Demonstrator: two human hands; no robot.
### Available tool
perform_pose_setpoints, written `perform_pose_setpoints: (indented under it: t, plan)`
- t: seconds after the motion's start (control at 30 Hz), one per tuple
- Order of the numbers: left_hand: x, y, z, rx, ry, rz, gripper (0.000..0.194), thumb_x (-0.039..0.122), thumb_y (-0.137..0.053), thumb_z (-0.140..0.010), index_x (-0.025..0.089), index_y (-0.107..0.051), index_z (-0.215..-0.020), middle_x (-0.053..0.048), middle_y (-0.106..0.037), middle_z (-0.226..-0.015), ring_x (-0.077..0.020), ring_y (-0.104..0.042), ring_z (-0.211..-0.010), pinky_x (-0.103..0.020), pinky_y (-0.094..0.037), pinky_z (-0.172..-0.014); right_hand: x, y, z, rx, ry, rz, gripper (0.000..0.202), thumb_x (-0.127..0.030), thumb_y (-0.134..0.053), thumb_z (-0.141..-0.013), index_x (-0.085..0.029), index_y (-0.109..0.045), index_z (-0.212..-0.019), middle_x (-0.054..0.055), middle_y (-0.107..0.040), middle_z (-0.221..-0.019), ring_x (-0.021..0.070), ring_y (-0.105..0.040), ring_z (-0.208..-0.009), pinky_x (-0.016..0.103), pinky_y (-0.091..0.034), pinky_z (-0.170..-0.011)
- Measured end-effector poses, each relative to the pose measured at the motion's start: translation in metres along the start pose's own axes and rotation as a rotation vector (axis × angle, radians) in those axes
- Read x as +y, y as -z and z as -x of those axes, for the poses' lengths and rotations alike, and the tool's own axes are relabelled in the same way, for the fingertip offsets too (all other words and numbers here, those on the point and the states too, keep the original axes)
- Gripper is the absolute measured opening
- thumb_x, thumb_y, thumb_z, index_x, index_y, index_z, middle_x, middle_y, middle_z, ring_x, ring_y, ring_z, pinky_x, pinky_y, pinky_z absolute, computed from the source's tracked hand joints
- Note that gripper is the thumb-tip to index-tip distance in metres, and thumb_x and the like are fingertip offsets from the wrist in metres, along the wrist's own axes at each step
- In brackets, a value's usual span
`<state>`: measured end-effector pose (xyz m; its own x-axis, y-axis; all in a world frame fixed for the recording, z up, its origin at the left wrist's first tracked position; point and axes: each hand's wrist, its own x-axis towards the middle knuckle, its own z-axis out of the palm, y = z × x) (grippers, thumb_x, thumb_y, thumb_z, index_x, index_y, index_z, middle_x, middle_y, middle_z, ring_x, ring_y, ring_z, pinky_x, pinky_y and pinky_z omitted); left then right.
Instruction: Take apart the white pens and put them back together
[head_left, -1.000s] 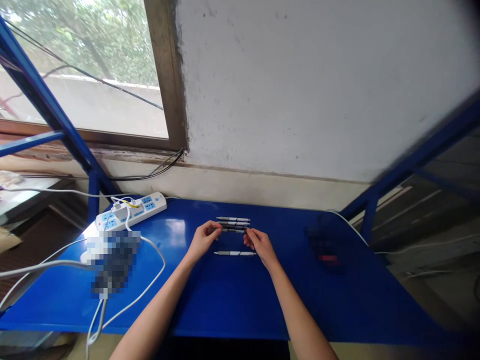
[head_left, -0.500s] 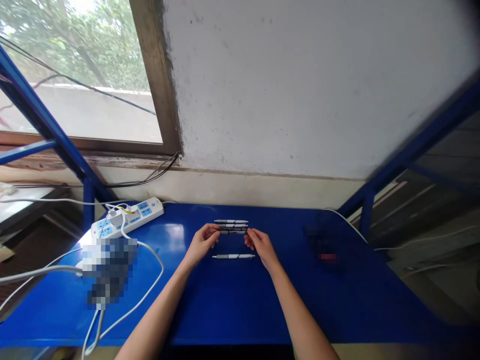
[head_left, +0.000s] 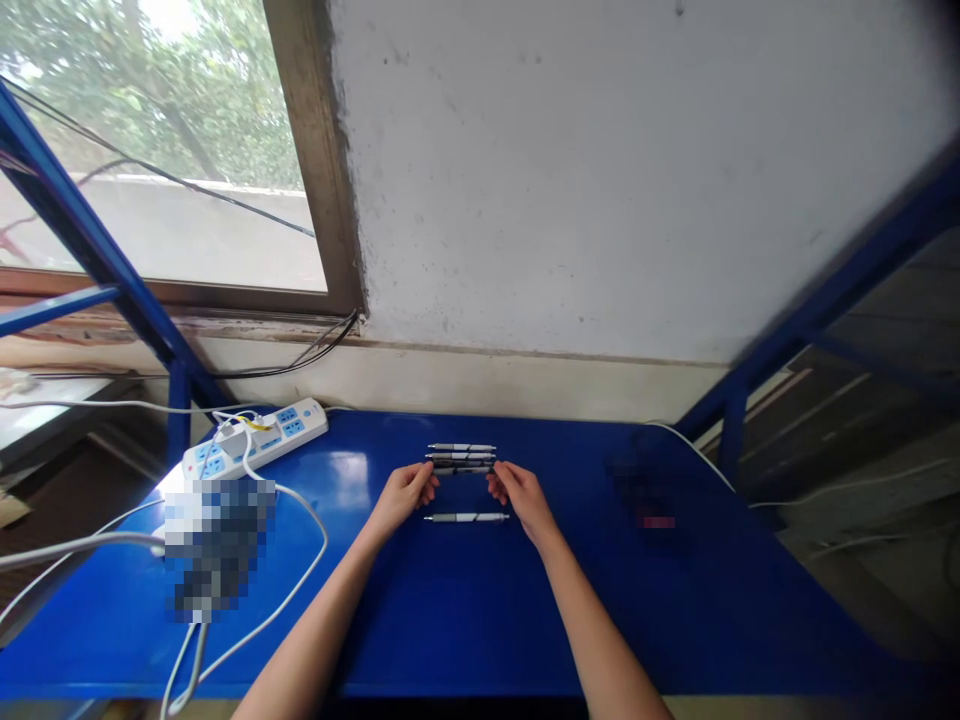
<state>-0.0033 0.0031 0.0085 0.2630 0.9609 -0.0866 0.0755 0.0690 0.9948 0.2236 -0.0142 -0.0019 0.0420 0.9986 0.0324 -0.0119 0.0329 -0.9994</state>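
Several pens lie side by side, pointing left to right, on the blue table (head_left: 457, 600). Farthest back is a white and grey pen (head_left: 461, 447), with another close in front of it. A dark pen (head_left: 463, 470) is pinched at its left end by my left hand (head_left: 409, 492) and at its right end by my right hand (head_left: 519, 490). Nearer to me, apart from the others, a white pen with a grey grip (head_left: 466, 517) rests on the table.
At the left lies a white power strip (head_left: 296, 425) with plugs and looping white cables (head_left: 322, 535). Blue metal frame bars rise on both sides. A wall (head_left: 540, 200) and a window stand behind. A blurred dark object (head_left: 637, 490) lies at the right.
My left hand's fingers have shifted slightly at the dark pen's left end. The view has tilted a little, so everything sits slightly lower. The other pens keep their places.
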Motion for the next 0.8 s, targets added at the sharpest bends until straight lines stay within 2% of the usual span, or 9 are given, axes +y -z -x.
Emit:
perform_pose_setpoints:
  t: [0.1,0.3,0.53,0.8]
  plan:
    - [0.0006,0.0008,0.0009,0.004,-0.076,-0.001,0.042,0.056,-0.057,-0.081,0.014,-0.061,-0.079,0.0,-0.058,-0.062,-0.0089,-0.048,-0.05,-0.021,-0.034,-0.048,-0.0012,-0.0005,0.0004,-0.01,0.007,0.008,0.045,-0.059,-0.058,-0.081,-0.016,-0.068,-0.071,0.004,-0.062,-0.06,0.0143,-0.053,-0.052,0.024,-0.034,-0.044]
    - [0.002,0.0014,0.0013,0.008,-0.083,0.047,0.039,0.053,-0.06,-0.08,0.014,-0.061,-0.081,-0.001,-0.06,-0.067,-0.0103,-0.052,-0.056,-0.022,-0.038,-0.052,-0.0052,-0.0011,0.0024,0.014,-0.021,0.022,0.046,-0.059,-0.059,-0.08,-0.016,-0.068,-0.068,0.004,-0.063,-0.059,0.0131,-0.052,-0.052,0.024,-0.034,-0.046]
    - [0.0044,-0.0008,0.0017,0.017,-0.095,0.164,0.039,0.049,-0.065,-0.077,0.014,-0.064,-0.094,-0.004,-0.063,-0.076,-0.0123,-0.057,-0.063,-0.023,-0.042,-0.054,-0.0032,-0.0018,0.0012,0.005,-0.08,-0.036,0.047,-0.06,-0.062,-0.077,-0.014,-0.071,-0.071,0.005,-0.064,-0.058,0.0136,-0.054,-0.05,0.024,-0.036,-0.047]
    - [0.004,-0.0025,0.0017,0.01,-0.093,0.177,0.034,0.044,-0.069,-0.075,0.014,-0.061,-0.09,-0.002,-0.063,-0.073,-0.0114,-0.057,-0.061,-0.022,-0.041,-0.055,-0.0046,-0.0027,0.0023,0.045,-0.093,0.008,0.05,-0.06,-0.062,-0.077,-0.014,-0.065,-0.058,0.004,-0.059,-0.047,0.0117,-0.051,-0.044,0.024,-0.036,-0.048]
